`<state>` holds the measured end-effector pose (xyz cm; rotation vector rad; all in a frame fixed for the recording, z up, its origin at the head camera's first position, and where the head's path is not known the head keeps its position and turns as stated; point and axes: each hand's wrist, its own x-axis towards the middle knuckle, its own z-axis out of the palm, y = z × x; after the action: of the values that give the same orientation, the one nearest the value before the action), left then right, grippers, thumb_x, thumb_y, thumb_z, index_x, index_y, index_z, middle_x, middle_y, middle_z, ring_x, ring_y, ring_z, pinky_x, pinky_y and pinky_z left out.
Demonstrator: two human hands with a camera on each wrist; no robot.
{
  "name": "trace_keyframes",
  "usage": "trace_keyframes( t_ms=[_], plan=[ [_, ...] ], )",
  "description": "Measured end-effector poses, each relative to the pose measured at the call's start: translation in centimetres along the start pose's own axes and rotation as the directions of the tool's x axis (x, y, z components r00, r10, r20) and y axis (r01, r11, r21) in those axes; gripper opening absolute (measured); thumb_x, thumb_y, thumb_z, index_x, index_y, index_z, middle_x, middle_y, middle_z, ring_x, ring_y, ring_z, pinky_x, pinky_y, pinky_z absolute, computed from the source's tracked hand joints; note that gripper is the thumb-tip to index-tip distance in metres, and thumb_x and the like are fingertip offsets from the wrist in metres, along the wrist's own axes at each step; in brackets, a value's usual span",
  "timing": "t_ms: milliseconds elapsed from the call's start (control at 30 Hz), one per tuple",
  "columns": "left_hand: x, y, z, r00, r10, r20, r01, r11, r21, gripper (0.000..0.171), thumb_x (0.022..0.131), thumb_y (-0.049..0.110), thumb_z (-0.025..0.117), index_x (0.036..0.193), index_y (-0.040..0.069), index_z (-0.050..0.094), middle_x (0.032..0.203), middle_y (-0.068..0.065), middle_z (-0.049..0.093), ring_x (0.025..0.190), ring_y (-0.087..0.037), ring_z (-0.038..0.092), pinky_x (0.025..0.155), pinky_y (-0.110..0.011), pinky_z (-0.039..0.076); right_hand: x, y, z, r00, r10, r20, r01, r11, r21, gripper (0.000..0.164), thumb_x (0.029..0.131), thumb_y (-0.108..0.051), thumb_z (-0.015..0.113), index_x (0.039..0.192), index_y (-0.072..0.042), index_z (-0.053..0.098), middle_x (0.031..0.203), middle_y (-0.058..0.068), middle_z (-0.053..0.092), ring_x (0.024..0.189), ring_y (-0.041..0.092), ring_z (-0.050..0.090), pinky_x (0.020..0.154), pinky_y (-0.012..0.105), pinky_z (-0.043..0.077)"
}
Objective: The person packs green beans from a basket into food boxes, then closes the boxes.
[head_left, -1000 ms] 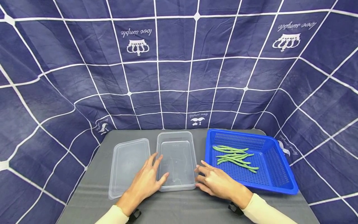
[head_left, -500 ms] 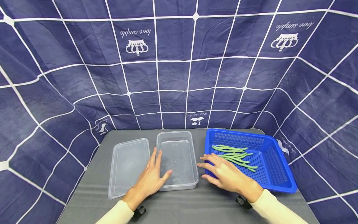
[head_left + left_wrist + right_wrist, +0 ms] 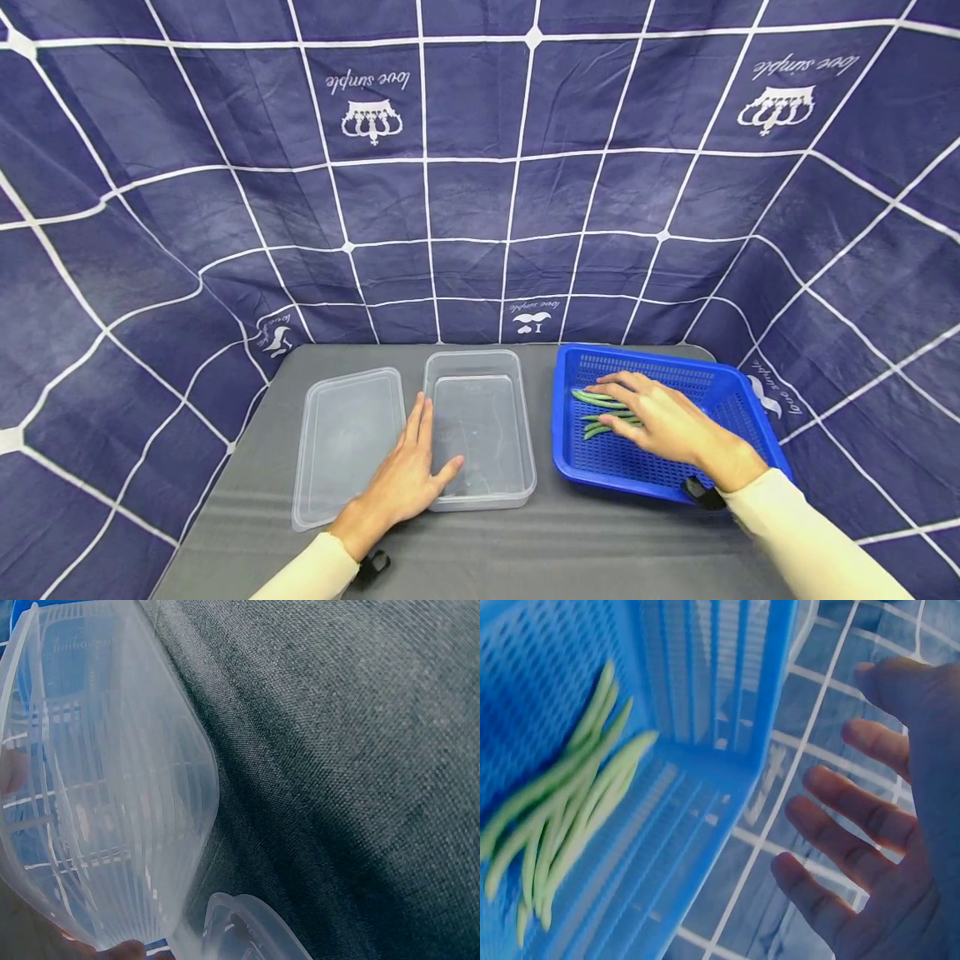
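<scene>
Several green beans [image 3: 570, 795] lie in a loose bunch inside the blue perforated basket [image 3: 622, 479] on the right. My right hand [image 3: 660, 421] hovers above them with fingers spread and nothing held; in the head view it hides part of the bunch. A clear plastic container [image 3: 480, 433] stands lidless at the middle of the table. Along its left side lies my left hand [image 3: 408, 475], fingers straight and thumb over the near left rim. In the left wrist view the container [image 3: 120, 765] fills the left side, with fingertips at its edge.
The clear lid [image 3: 348, 442] lies flat on the grey table [image 3: 480, 554], left of the container and partly behind my left hand. A dark blue gridded cloth [image 3: 472, 200] hangs behind and at both sides.
My right hand has left the container's right side and moved right, over the beans in the basket. My left hand stays by the container, its fingers now closer together.
</scene>
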<state>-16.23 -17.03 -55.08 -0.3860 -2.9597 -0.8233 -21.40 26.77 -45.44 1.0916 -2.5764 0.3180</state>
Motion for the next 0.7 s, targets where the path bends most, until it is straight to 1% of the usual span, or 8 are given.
trace_keyframes(
  t_ms=[67, 167, 367, 467, 567, 700],
  plan=[
    [0.1, 0.0, 0.0, 1.000, 0.010, -0.003, -0.010, 1.000, -0.008, 0.114, 0.110, 0.056, 0.074, 0.184, -0.005, 0.014, 0.197, -0.024, 0.006, 0.177, -0.051, 0.032, 0.131, -0.065, 0.049, -0.1, 1.1, -0.3, 0.999, 0.024, 0.032, -0.024, 1.000, 0.002, 0.046, 0.102, -0.025, 0.092, 0.146, -0.017, 0.080, 0.139, 0.007, 0.081, 0.127, 0.032, 0.081, 0.102, 0.057, 0.069],
    [0.1, 0.0, -0.1, 1.000, 0.010, 0.004, -0.010, 1.000, -0.012, 0.115, 0.110, 0.056, 0.075, 0.185, -0.005, 0.012, 0.197, -0.023, 0.005, 0.177, -0.050, 0.032, 0.132, -0.064, 0.048, -0.5, 2.5, -0.5, 0.993, 0.065, 0.097, -0.066, 0.998, 0.013, 0.048, 0.103, -0.024, 0.090, 0.148, -0.016, 0.079, 0.138, 0.007, 0.081, 0.126, 0.032, 0.081, 0.101, 0.058, 0.069],
    [0.2, -0.1, -0.2, 1.000, 0.014, 0.002, -0.014, 1.000, -0.025, 0.114, 0.110, 0.051, 0.077, 0.185, -0.005, 0.012, 0.197, -0.023, 0.005, 0.177, -0.050, 0.032, 0.135, -0.064, 0.046, -0.8, 4.4, -0.1, 0.964, 0.114, 0.242, -0.132, 0.990, 0.058, 0.052, 0.103, -0.024, 0.089, 0.152, -0.012, 0.076, 0.138, 0.009, 0.080, 0.129, 0.036, 0.078, 0.106, 0.062, 0.066],
    [0.3, -0.1, -0.2, 1.000, 0.024, -0.007, -0.024, 0.999, -0.024, 0.114, 0.109, 0.051, 0.077, 0.184, -0.006, 0.014, 0.197, -0.024, 0.007, 0.176, -0.051, 0.035, 0.133, -0.064, 0.047, -0.8, 5.3, 0.5, 0.951, 0.117, 0.287, -0.145, 0.986, 0.077, 0.052, 0.101, -0.022, 0.090, 0.149, -0.009, 0.077, 0.135, 0.011, 0.080, 0.126, 0.037, 0.079, 0.106, 0.062, 0.065],
    [0.3, 0.0, -0.1, 1.000, 0.028, -0.006, -0.028, 0.999, -0.026, 0.114, 0.109, 0.052, 0.078, 0.184, -0.006, 0.015, 0.196, -0.025, 0.009, 0.174, -0.052, 0.037, 0.131, -0.064, 0.050, -0.8, 6.0, 1.1, 0.938, 0.121, 0.324, -0.159, 0.983, 0.095, 0.051, 0.098, -0.019, 0.092, 0.146, -0.007, 0.078, 0.129, 0.012, 0.081, 0.120, 0.036, 0.080, 0.103, 0.059, 0.066],
    [0.2, 0.0, 0.0, 0.999, 0.034, -0.009, -0.035, 0.999, -0.026, 0.113, 0.109, 0.053, 0.077, 0.184, -0.007, 0.017, 0.196, -0.026, 0.010, 0.173, -0.053, 0.040, 0.129, -0.064, 0.051, -0.8, 6.7, 2.0, 0.924, 0.103, 0.369, -0.169, 0.974, 0.148, 0.049, 0.095, -0.016, 0.094, 0.140, -0.001, 0.079, 0.122, 0.013, 0.082, 0.114, 0.037, 0.080, 0.101, 0.056, 0.066]
  ],
)
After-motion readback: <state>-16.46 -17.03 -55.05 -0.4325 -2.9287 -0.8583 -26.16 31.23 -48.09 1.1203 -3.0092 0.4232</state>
